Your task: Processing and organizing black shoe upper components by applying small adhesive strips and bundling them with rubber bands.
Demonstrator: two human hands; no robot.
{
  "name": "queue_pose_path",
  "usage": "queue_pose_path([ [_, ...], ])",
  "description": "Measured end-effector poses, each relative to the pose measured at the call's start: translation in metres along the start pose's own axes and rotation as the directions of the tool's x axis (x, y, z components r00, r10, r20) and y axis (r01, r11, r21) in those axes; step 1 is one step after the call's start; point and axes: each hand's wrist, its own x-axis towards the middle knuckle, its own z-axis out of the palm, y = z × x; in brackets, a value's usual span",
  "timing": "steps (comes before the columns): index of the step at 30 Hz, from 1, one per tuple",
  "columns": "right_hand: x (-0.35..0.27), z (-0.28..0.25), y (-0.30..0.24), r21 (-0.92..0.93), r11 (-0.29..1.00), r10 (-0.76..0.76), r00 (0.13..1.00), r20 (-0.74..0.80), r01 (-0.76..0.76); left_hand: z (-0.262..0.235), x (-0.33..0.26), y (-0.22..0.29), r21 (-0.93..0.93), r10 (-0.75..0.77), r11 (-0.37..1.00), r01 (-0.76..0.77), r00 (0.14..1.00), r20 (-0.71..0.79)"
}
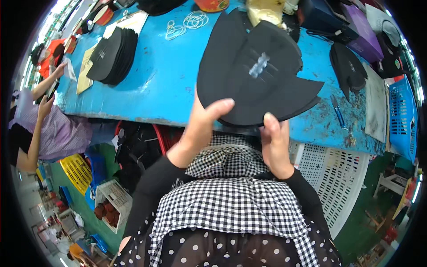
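Note:
Both my hands hold a thin stack of black curved cut pieces over the near edge of the blue table. The pieces have pointed corners and a shiny silvery mark in the middle. My left hand grips the stack's left near edge, thumb on top and the other fingers hidden beneath. At the near rim, my right hand pinches the edge between thumb and fingers. Further left stands a thicker pile of similar black pieces. A smaller black pile lies to the right.
Blue-handled snips lie on the table at right, near a purple box. Pale rubber bands rest at the back. A white perforated basket stands below the table edge. At far left, another person's hands hold a phone and paper.

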Motion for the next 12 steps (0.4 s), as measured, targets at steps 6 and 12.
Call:
queue_pose_path([
  [6, -0.023, 0.008, 0.026, -0.11, 0.99, 0.138, 0.804, 0.579, -0.09, -0.101, 0.092, 0.067, 0.104, -0.288, 0.957, 0.27, 0.863, 0.415],
  [12, 0.001, -0.001, 0.071, -0.745, 0.614, 0.468, 0.641, 0.609, 0.26, -0.106, 0.162, 0.064, 0.431, -0.484, 0.863, 0.263, 0.675, 0.557],
])
